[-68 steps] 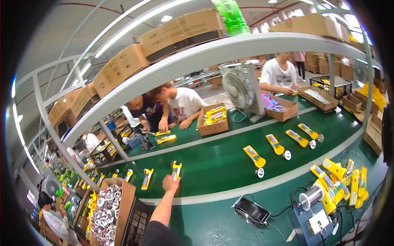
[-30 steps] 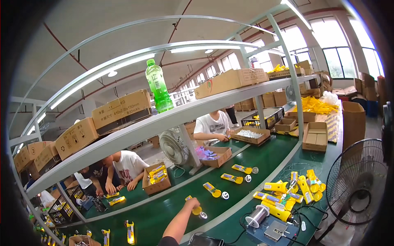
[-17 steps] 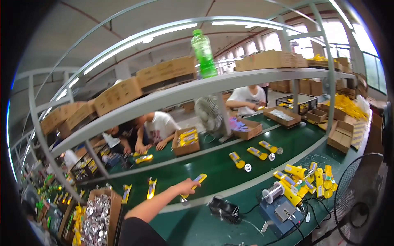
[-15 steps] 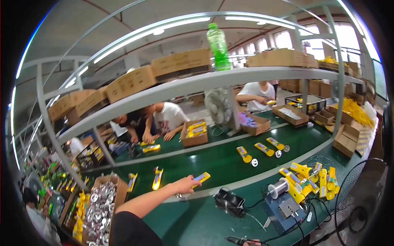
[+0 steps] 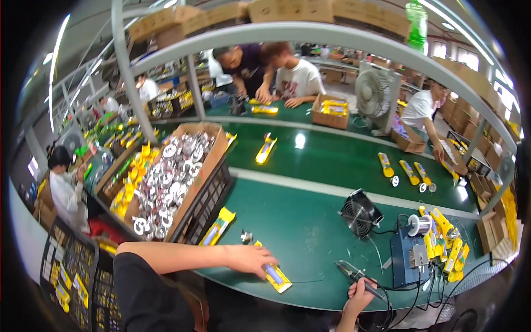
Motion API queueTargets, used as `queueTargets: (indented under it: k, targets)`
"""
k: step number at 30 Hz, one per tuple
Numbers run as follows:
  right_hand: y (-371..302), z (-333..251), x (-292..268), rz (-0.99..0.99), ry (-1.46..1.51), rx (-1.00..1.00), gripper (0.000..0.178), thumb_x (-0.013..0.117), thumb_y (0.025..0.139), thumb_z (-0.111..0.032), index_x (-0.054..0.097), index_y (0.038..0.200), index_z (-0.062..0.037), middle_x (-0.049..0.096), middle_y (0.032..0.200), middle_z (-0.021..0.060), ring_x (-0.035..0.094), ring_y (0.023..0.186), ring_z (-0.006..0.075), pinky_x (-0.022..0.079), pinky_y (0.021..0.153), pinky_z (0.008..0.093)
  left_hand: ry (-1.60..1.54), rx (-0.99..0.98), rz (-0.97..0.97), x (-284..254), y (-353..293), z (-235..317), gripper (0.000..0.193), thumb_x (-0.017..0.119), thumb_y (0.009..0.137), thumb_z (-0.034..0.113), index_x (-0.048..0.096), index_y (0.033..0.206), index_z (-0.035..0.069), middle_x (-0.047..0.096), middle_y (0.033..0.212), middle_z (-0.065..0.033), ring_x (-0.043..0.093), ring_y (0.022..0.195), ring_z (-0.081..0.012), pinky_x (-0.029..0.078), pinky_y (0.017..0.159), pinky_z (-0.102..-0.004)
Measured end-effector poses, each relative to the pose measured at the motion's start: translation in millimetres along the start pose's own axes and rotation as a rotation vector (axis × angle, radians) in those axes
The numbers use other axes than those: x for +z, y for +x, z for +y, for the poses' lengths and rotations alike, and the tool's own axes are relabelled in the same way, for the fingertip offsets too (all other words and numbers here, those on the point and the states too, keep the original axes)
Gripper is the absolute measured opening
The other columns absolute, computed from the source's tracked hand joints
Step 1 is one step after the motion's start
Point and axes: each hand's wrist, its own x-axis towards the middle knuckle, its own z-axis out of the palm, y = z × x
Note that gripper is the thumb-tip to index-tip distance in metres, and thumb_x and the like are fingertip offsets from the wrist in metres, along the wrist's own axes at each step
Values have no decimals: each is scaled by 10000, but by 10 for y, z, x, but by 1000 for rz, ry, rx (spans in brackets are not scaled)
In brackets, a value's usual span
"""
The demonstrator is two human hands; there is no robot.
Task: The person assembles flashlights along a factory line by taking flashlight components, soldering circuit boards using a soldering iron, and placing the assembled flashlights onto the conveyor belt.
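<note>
On the near green bench [image 5: 293, 213], a yellow casing [image 5: 278, 281].
Left hand [image 5: 250, 259] grasps it, fingers curled; right hand [image 5: 359, 297] clenches a soldering iron [image 5: 348, 271].

No text readable; print on white shirt [image 5: 302, 81] (reddish, blurred) perhaps lettering.

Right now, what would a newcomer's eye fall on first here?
Probably the heap of shiny silver parts in the carton, left of centre. Then, low in the picture, the left hand on a yellow casing and, farther right, the right hand holding a soldering iron.
</note>
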Motion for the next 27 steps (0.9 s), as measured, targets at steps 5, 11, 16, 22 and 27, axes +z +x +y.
queueTargets:
  k: [5, 11, 16, 22, 27]
  targets:
    - [-21, 13, 28, 19, 13, -24, 97, 493, 826, -84, 437, 875, -22, 442, 541, 13, 350, 407, 39, 244, 368, 156, -136, -134, 50, 39, -96, 191, 245, 564, 672, 30, 607, 877, 158, 398, 1218, -136, 302, 1206, -318, 259, 1008, -447]
    - [-16, 21, 56, 59, 11, -25, 87, 495, 828, -89, 443, 875, -37, 428, 542, -1, 332, 410, 33, 223, 364, 156, -578, -1113, 902, 150, 20, 883, 221, 592, 696, 54, 445, 854, 9, 493, 890, -105, 505, 743, -280, 449, 704, -350]
    - [-19, 36, 44, 70, 30, -38, 100, 500, 826, -92, 450, 890, -33, 425, 554, -4, 337, 417, 30, 225, 364, 157, -846, -1453, 1077, 384, 463, 931, 579, 625, 745, 255, 317, 1103, -80, 455, 902, -192, 496, 837, -295, 426, 742, -353]
    - [-10, 73, 28, 54, 41, -38, 134, 485, 829, -80, 429, 934, -17, 441, 597, 13, 361, 437, 38, 256, 374, 157, -582, -1478, 805, 435, 658, 691, 856, 665, 670, 356, 215, 1209, -134, 411, 1022, -243, 444, 956, -364, 396, 809, -396]
    - [-10, 80, 65, 69, -11, -54, 109, 482, 839, -104, 442, 911, -33, 434, 584, -2, 368, 440, 37, 263, 379, 150, -636, -1245, 823, 439, 367, 646, 742, 626, 652, 154, 240, 1244, -70, 475, 1028, -234, 480, 932, -351, 400, 812, -384]
